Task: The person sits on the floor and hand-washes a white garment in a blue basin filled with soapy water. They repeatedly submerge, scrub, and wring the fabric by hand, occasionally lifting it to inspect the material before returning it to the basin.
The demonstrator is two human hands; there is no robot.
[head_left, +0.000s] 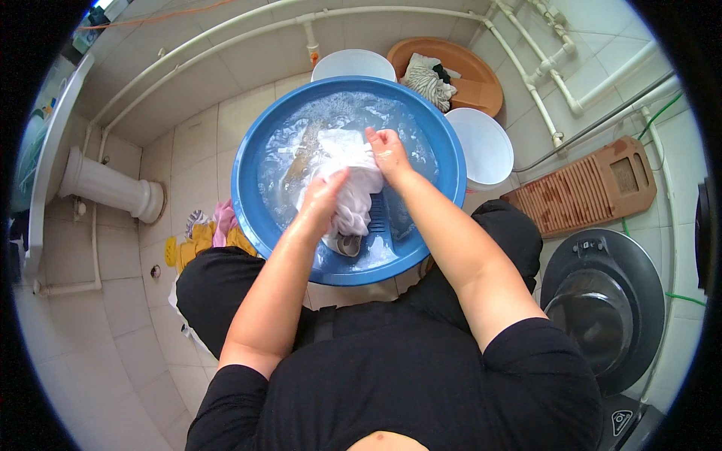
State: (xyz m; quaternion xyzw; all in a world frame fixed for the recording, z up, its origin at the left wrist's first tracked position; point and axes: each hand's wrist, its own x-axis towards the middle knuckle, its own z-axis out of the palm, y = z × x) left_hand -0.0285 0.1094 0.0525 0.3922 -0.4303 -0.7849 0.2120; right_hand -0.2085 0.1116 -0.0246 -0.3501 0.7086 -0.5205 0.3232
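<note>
- Holding a bunched white cloth (pixel 350 159) between both hands, above the middle of a blue basin (pixel 246 165) set between the person's knees.
- Left hand (pixel 322 199): fingers curled inward and closed on the near left side of the cloth; fingertips partly hidden in the folds.
- Right hand (pixel 389 154): fingers bent into a loose fist at the cloth's upper right edge, pinching fabric; thumb toward the far side.
- Cloth: gathered in folds, lower part hanging toward the near side of the basin, over or against a ribbed blue washboard (pixel 379 218). Exact contact with the board cannot be told.
- Basin contents: sudsy water (pixel 361 105), foam thickest at the far side.
- Beyond basin: a white tub (pixel 353 66) and a brown basin (pixel 481 86) with striped fabric (pixel 429 81) in it.
- Right: a white bucket (pixel 480 146) just beside the blue rim; farther out, a brown washboard (pixel 587 186) near the wall.
- Left: yellow fabric (pixel 197 244) and pink fabric (pixel 223 223) on the tiled floor (pixel 192 158), near the left knee.
</note>
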